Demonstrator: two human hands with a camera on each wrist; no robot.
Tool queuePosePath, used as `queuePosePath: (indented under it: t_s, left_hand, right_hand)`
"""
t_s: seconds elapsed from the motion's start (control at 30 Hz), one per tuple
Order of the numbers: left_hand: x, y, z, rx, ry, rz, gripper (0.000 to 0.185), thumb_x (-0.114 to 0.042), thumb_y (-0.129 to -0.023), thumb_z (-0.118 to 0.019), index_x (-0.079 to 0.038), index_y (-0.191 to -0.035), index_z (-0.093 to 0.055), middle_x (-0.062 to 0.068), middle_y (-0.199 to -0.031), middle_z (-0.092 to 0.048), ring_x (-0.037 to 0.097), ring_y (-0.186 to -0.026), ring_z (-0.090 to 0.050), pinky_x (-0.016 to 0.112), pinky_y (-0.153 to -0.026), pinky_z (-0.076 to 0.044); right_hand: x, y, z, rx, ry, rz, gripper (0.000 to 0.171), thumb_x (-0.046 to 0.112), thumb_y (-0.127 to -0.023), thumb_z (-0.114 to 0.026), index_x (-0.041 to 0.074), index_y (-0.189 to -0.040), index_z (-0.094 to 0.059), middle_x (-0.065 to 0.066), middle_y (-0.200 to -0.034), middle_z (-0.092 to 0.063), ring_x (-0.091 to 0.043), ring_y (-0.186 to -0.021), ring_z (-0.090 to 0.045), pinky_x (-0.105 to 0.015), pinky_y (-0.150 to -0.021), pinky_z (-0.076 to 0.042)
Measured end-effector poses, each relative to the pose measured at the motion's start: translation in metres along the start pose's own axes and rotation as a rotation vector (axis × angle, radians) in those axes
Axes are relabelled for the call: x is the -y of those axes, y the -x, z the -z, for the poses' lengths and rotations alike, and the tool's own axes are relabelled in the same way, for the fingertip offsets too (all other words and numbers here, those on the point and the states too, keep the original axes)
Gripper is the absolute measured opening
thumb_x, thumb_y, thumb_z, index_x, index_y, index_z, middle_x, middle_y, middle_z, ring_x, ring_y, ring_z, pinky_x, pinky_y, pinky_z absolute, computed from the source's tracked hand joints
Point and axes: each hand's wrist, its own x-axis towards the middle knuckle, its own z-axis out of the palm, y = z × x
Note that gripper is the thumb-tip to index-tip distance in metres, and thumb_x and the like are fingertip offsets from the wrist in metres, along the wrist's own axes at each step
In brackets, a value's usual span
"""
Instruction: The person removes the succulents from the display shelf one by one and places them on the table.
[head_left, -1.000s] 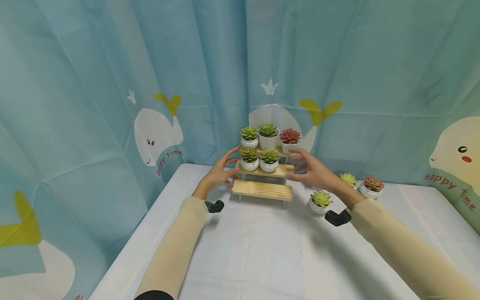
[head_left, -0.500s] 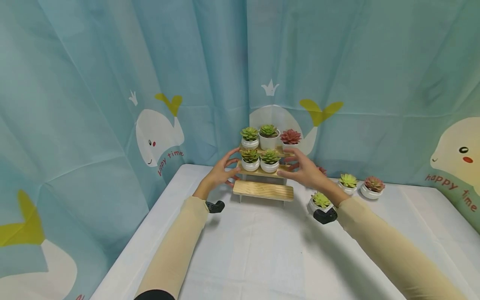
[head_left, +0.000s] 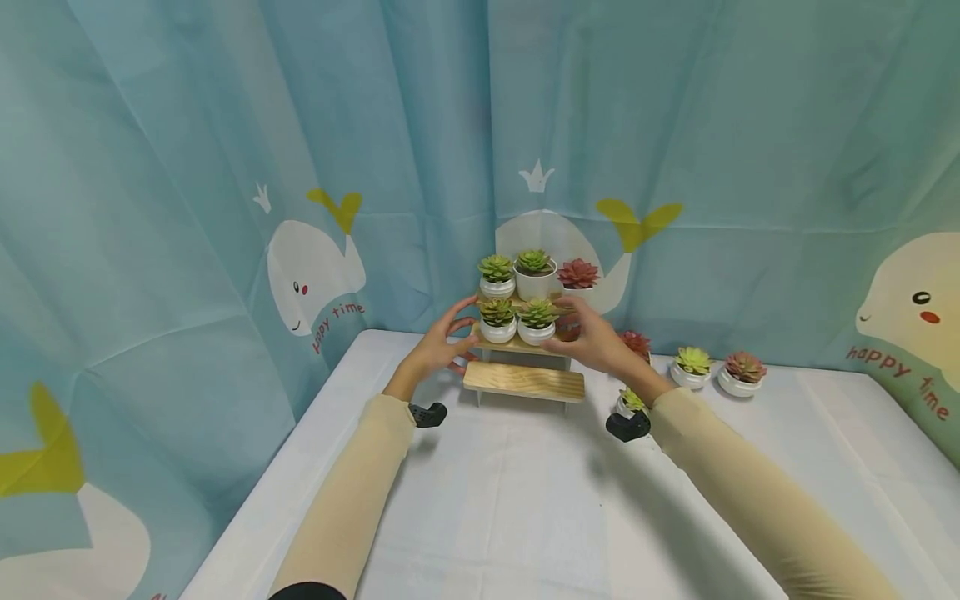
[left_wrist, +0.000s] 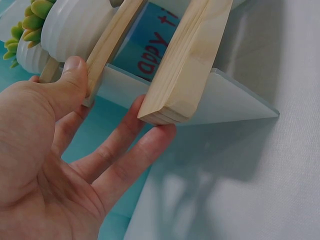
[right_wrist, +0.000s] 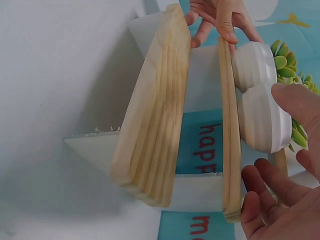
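Stand (head_left: 525,350) with three wooden steps is sitting at the back of the white worktop (head_left: 525,500), right up against the whale curtain (head_left: 225,167), and both hands are closing in on its middle step from either end. It's carrying five little potted plants: three on the top step (head_left: 534,275) and two on the middle one (head_left: 517,321).

Left hand (head_left: 438,346) is touching the left end of the middle step, thumb pressed on the edge and fingers (left_wrist: 145,145) reaching straight out under the boards, so more of a brace than a real grip. Right hand (head_left: 592,337) is sitting at the other end with relaxed, spread fingers (right_wrist: 265,205); I can't tell from the wrist view whether they're actually touching the wood or just hovering beside it.

What's worrying me: neither hand is wrapping anything, so if the stand is getting lifted or nudged unevenly, it's going to tip and the pots are going to slide off, since nothing appears to be holding them on. Also the right sleeve (head_left: 720,467) is passing right over a loose plant (head_left: 628,402) on the worktop, easy to knock.
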Motion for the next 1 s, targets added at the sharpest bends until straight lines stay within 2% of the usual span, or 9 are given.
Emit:
queuePosePath:
  t_s: [0.27, 0.67, 0.87, 1.0]
  left_hand:
    - [-0.001, 0.001, -0.001, -0.001, 0.004, -0.005, 0.075, -0.021, -0.104, -0.064, -0.039, -0.163, -0.022, 0.015, -0.165, -0.031, 0.048, -0.101, -0.069, 0.058, -0.072, -0.061]
    - [0.000, 0.000, 0.000, -0.007, 0.000, -0.006, 0.075, -0.022, -0.104, -0.065, -0.040, -0.163, -0.023, 0.015, -0.165, -0.031, 0.045, -0.098, -0.071, 0.060, -0.072, -0.061]
    - [0.000, 0.001, 0.000, 0.011, -0.001, -0.022, 0.075, -0.020, -0.105, -0.063, -0.034, -0.165, -0.020, 0.018, -0.165, -0.029, 0.050, -0.107, -0.067, 0.060, -0.072, -0.060]
    - [0.000, 0.002, 0.000, 0.010, 0.002, -0.023, 0.076, -0.020, -0.104, -0.064, -0.035, -0.165, -0.021, 0.017, -0.165, -0.030, 0.051, -0.108, -0.066, 0.058, -0.071, -0.061]
  right_hand:
    - [0.001, -0.006, -0.007, -0.033, 0.008, -0.021, 0.074, 0.024, -0.091, -0.082, 0.007, -0.149, -0.040, -0.022, -0.130, -0.061, -0.036, -0.116, -0.063, -0.053, -0.094, -0.055]
    - [0.000, -0.007, -0.014, -0.067, 0.020, -0.021, 0.078, 0.026, -0.091, -0.082, 0.007, -0.153, -0.038, -0.021, -0.126, -0.061, -0.033, -0.107, -0.064, -0.049, -0.087, -0.056]
    - [0.000, -0.007, -0.016, -0.061, 0.021, -0.055, 0.076, 0.030, -0.091, -0.082, 0.008, -0.150, -0.042, -0.019, -0.125, -0.061, -0.032, -0.105, -0.064, -0.047, -0.085, -0.056]
    - [0.001, -0.008, -0.016, -0.051, 0.019, -0.066, 0.077, 0.031, -0.090, -0.082, 0.006, -0.151, -0.042, -0.019, -0.124, -0.061, -0.031, -0.105, -0.063, -0.045, -0.084, -0.056]
